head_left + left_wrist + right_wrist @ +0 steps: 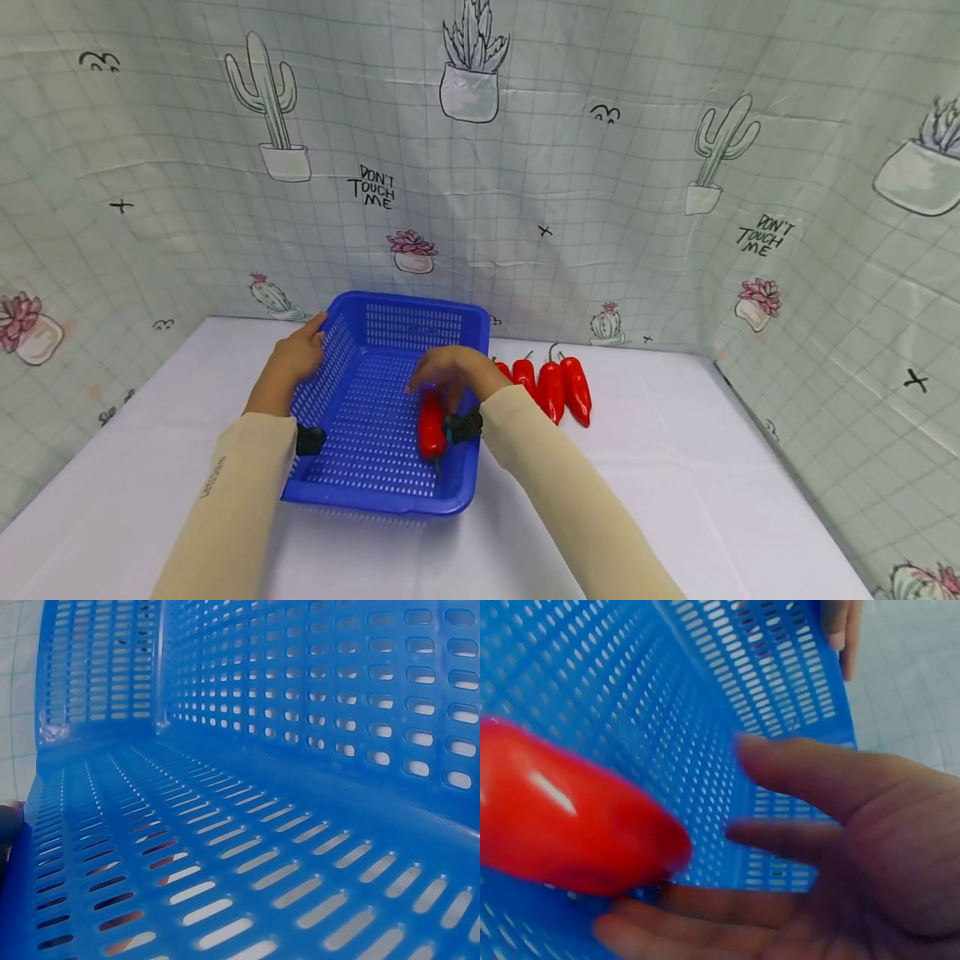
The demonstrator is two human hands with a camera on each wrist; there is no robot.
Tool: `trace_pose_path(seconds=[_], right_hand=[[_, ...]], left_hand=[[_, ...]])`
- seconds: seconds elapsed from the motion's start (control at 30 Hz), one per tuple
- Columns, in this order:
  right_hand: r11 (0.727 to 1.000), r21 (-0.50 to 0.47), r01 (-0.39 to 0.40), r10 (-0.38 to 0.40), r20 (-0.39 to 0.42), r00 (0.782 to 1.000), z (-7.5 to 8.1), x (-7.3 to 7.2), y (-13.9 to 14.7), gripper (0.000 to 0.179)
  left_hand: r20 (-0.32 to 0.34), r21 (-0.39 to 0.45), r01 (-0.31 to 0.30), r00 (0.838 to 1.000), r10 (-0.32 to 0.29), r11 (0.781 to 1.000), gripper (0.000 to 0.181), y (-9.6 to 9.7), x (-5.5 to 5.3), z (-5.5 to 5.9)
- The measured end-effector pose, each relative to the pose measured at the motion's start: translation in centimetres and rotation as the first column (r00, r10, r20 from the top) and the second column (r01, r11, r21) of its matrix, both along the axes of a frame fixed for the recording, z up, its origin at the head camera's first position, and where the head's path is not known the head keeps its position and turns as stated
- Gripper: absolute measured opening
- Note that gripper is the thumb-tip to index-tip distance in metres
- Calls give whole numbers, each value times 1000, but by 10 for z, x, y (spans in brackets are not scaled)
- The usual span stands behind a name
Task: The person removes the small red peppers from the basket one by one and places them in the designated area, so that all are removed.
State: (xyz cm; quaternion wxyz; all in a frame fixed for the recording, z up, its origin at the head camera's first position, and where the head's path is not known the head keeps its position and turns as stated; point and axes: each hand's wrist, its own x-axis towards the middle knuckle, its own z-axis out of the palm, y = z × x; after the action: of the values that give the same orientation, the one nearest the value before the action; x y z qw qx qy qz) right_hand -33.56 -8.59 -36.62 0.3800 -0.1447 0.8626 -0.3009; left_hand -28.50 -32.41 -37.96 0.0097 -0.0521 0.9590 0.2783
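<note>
A blue plastic basket (367, 433) with slotted walls stands on the white table, and my left hand (298, 354) grips its left rim. In the right wrist view, fingers of that hand (838, 626) hook over the basket's edge. One red chili pepper (431, 429) lies inside, toward the basket's right side, its stem toward me. Above it, my right hand (453, 368) reaches into the basket. The right wrist view shows its thumb and fingers spread apart, with the blurred pepper (577, 810) just beyond the fingertips, not gripped.
Several more red chili peppers (551, 390) lie on the table (660, 467) right of the basket, partly hidden by my right arm. A cloth backdrop (525, 167) with cactus drawings hangs behind and along both sides.
</note>
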Motion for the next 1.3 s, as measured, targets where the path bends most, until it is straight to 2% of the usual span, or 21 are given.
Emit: trace_pose_path(seconds=[0.1, 0.23, 0.37, 0.47, 0.6, 0.67, 0.8, 0.87, 1.03, 1.17, 1.3], right_hand=[[991, 64, -115, 112, 51, 992, 0, 1, -1, 48], [976, 130, -176, 164, 99, 981, -1, 7, -6, 43], [957, 144, -251, 231, 143, 962, -6, 14, -15, 29], [943, 137, -303, 295, 75, 953, -10, 18, -19, 13], [942, 125, -313, 324, -79, 943, -14, 22, -22, 13], [948, 117, -297, 311, -131, 941, -14, 23, -23, 12], [952, 133, -276, 300, -222, 928, -13, 24, -26, 42], [957, 135, -256, 284, -282, 916, -12, 23, -27, 51], [980, 64, -191, 201, -375, 905, -10, 19, -28, 48], [989, -9, -151, 137, -363, 922, -7, 16, -26, 48], [991, -63, -118, 87, -364, 927, -4, 15, -25, 47]], left_hand=[[-2, -3, 3, 1000, -3, 1000, 50, 1, 0, 0], [13, -1, -5, 1000, 5, 1000, 50, 0, 2, 1], [14, 7, -10, 1000, 10, 1000, 50, 2, 2, 1], [5, 13, -10, 1000, 10, 1000, 50, 5, 1, 1], [-7, 20, -16, 1000, 16, 1000, 50, 7, 1, 2], [-13, 18, -18, 1000, 18, 1000, 50, 7, 1, 3], [-15, 17, -19, 1000, 19, 1000, 50, 8, 2, 4], [-11, 18, -21, 1000, 21, 1000, 50, 8, 2, 4], [-4, 15, -25, 1000, 25, 1000, 50, 7, 3, 3], [-7, 7, -31, 999, 31, 999, 50, 6, 3, 2], [-7, -4, -37, 999, 37, 999, 50, 6, 5, 2]])
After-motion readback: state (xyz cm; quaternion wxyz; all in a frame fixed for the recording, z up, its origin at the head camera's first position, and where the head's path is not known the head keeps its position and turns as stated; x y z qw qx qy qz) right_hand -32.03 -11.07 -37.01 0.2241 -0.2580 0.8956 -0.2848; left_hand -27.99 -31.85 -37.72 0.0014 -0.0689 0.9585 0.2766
